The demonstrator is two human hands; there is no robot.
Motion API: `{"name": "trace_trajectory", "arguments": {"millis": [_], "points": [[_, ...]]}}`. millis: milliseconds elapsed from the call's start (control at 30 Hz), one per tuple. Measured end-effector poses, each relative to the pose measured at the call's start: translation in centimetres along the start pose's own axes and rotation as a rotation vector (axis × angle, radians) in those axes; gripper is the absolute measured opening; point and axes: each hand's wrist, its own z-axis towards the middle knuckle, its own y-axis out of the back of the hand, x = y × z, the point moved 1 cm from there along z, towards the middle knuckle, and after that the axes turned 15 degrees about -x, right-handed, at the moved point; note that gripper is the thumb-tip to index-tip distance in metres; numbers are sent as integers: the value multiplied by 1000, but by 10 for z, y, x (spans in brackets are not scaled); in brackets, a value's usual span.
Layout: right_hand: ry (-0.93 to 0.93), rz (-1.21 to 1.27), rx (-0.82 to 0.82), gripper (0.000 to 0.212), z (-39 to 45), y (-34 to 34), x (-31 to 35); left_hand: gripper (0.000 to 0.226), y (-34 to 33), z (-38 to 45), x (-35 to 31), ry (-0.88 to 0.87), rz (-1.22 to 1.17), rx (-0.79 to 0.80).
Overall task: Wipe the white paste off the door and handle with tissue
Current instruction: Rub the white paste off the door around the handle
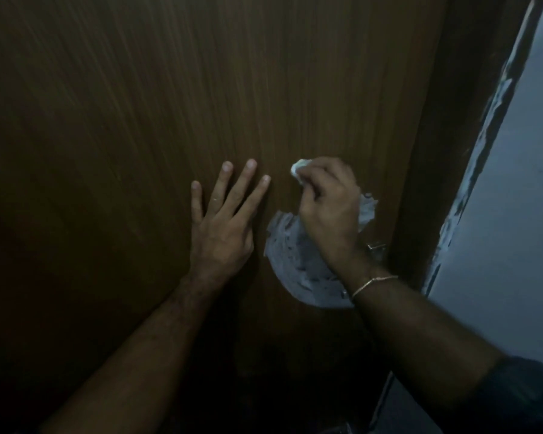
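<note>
A brown wooden door (pixel 170 104) fills most of the view in dim light. My left hand (pixel 223 220) lies flat on it, fingers spread, holding nothing. Just to its right, my right hand (pixel 329 208) is closed on a white tissue (pixel 298 264). A bunched tip of the tissue sticks out above the fingers and presses on the door, and the rest hangs below the wrist. A bit of the metal handle (pixel 375 247) shows to the right of my right wrist; most of it is hidden by hand and tissue. I cannot make out any white paste.
The dark door frame (pixel 430 151) runs down the right side of the door. Beyond it is a pale blue wall (pixel 514 198) with chipped paint along its edge. A thin bracelet (pixel 373 281) circles my right wrist.
</note>
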Motion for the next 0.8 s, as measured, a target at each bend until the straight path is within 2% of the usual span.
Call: {"name": "trace_trajectory", "arguments": {"millis": [133,167,300,467,533,600,667,800], "points": [[251,84,245,21,-29,-2,8,72,1,0,-1,-13,14,-6],[258,75,226,20,-21,-2,5,73,1,0,0,-15,16,2],[88,59,-49,21,16,-7,3,78,2,1,-3,15,-1,22],[283,80,195,23,-17,3,-3,80,4,-1,-1,9,-21,16],[179,35,124,24,-3,14,-24,83,4,-1,1,11,-54,36],[5,-2,-66,23,21,20,-38,82,4,-1,-1,28,-57,36],[-23,19,-135,23,27,15,-35,75,4,-2,-5,44,-51,25],[220,42,147,29,-13,17,-40,76,-2,-3,-2,38,-47,-1]]}}
